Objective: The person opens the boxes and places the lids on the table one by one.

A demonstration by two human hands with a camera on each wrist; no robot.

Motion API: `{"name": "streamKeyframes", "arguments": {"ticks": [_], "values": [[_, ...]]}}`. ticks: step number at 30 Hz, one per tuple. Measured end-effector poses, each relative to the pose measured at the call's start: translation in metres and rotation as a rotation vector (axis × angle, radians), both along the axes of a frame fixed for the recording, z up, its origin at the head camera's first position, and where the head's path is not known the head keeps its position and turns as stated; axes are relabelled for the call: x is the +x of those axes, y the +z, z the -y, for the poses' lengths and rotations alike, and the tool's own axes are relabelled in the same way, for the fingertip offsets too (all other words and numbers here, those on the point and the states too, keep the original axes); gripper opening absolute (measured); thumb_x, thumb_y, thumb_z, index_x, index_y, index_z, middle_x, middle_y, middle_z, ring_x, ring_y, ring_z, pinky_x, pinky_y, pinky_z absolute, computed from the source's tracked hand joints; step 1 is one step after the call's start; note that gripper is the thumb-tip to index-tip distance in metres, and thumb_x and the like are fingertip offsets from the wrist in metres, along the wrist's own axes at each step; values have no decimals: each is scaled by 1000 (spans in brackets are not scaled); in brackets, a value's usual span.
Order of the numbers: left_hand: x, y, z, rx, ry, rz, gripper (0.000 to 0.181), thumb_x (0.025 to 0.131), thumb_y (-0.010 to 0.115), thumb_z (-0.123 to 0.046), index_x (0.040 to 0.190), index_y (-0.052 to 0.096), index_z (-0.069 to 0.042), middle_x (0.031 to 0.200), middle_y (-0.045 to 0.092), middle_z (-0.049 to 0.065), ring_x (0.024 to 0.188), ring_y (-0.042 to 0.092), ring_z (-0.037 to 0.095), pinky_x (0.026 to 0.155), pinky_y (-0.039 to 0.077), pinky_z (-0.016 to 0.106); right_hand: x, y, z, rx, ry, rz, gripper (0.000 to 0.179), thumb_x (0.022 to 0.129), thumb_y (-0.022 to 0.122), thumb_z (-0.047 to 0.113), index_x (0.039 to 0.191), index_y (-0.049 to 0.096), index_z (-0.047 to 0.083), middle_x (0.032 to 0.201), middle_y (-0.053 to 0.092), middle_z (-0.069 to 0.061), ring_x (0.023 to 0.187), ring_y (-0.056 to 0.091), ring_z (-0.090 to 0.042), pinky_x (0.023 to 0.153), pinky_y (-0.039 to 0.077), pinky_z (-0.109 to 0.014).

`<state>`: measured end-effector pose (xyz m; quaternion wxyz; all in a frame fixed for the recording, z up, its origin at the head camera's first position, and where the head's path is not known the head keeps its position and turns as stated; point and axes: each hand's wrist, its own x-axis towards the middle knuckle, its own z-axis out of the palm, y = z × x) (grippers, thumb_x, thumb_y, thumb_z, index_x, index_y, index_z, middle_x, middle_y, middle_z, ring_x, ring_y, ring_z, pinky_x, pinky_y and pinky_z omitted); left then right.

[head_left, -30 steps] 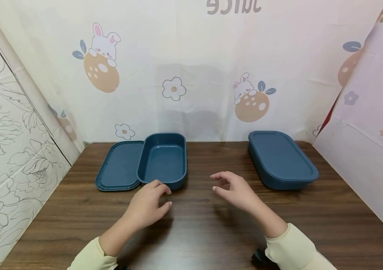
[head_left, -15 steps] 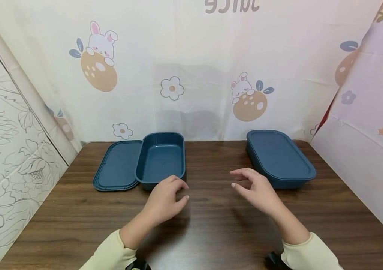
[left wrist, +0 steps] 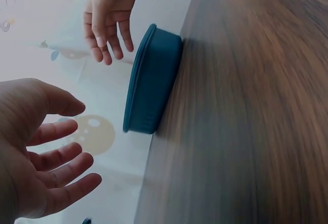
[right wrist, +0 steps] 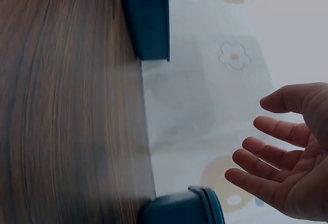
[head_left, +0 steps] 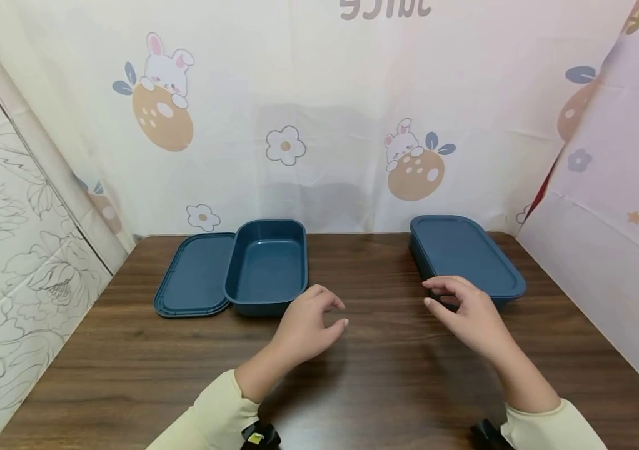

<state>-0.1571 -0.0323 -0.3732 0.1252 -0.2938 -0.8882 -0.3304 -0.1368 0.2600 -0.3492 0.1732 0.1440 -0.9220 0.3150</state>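
Observation:
A lidded blue food container [head_left: 466, 253] stands at the right of the table, its near left corner overlapped in the head view by my right hand [head_left: 474, 312]. That hand is held over the table with fingers loosely bent and nothing in them. To the left stands an uncovered blue container [head_left: 269, 269], its inside bare. My left hand [head_left: 311, 325] hovers just in front of its near right corner, fingers relaxed and holding nothing. A flat blue lid [head_left: 196, 275] lies left of the uncovered container, its right edge hidden by it. Both hands [left wrist: 46, 152] [right wrist: 287, 152] show spread fingers in the wrist views.
The dark wooden table [head_left: 364, 269] meets a printed cloth backdrop [head_left: 331, 125] right behind the containers. A pale cloth [head_left: 623, 250] hangs at the right side, and a flower-patterned panel [head_left: 21, 250] borders the left.
Both hands have moved to the right, the right one reaching the lidded container's near corner. The left has passed from the front of the uncovered container to its right corner. Containers and lid stay put.

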Motion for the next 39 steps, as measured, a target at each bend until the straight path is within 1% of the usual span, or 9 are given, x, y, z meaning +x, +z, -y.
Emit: {"name": "streamKeyframes", "arguments": {"ticks": [3, 6, 11, 14, 20, 23, 30, 35, 39], "values": [[-1, -1, -11, 26, -6, 8, 15, 85, 75, -21, 97, 69, -15, 99, 58, -2, 91, 62, 15, 78, 53, 28, 0, 0, -8, 26, -23, -37, 25, 90, 70, 11, 114, 67, 5, 115, 63, -11, 100, 60, -26, 83, 48, -11], [-2, -1, -21, 37, -15, 25, 16, 85, 75, -22, 98, 70, -13, 100, 58, -1, 92, 62, 15, 78, 52, 27, 1, 2, -16, 44, -37, -54, 26, 89, 71, 10, 114, 67, 4, 115, 63, -13, 100, 60, -28, 82, 44, -7], [-4, -4, -34, 47, -26, 72, 17, 86, 75, -22, 99, 70, -13, 100, 59, -2, 93, 63, 14, 79, 52, 25, 4, 4, -31, 69, -53, -22, 28, 91, 71, 14, 116, 66, 5, 117, 62, -14, 102, 59, -30, 85, 49, -17], [-6, -7, -42, 53, -36, 83, 15, 87, 74, -23, 98, 70, -14, 99, 59, -3, 92, 63, 12, 78, 52, 22, 7, 5, -39, 64, -62, -1, 29, 92, 70, 17, 119, 66, 6, 119, 60, -13, 102, 58, -25, 84, 49, -16], [-11, -12, -56, 67, -56, 64, 14, 87, 74, -24, 96, 70, -14, 96, 60, -5, 85, 62, 8, 74, 50, 17, 8, 4, -56, 52, -72, -26, 30, 91, 70, 16, 119, 65, 4, 120, 60, -13, 101, 51, 0, 81, 37, 1], [-13, -13, -62, 81, -65, 78, 15, 88, 73, -27, 95, 70, -14, 94, 60, -6, 83, 61, 5, 72, 49, 16, 7, 2, -64, 68, -90, -33, 31, 92, 70, 15, 120, 65, 3, 120, 60, -15, 101, 52, -3, 80, 36, 2], [-24, -13, -79, 146, -90, 166, 18, 88, 73, -29, 97, 70, -13, 93, 60, -7, 80, 57, 5, 71, 47, 15, 5, 2, -82, 104, -166, -42, 32, 91, 70, 13, 120, 64, 1, 121, 57, -21, 100, 57, -38, 73, 37, -3], [-32, -12, -94, 242, -112, 280, 20, 88, 74, -25, 99, 70, -10, 93, 62, -4, 77, 56, 4, 69, 47, 15, 3, 1, -91, 89, -211, -34, 31, 93, 67, 14, 120, 62, -1, 120, 55, -22, 102, 55, -39, 73, 36, -1], [-40, -14, -107, 365, -113, 384, 18, 87, 75, -22, 100, 69, -10, 92, 66, -2, 76, 56, 2, 68, 49, 17, 0, 1, -96, 79, -248, -20, 33, 95, 64, 17, 122, 61, -3, 120, 53, -24, 100, 56, -43, 82, 53, -34]]}}
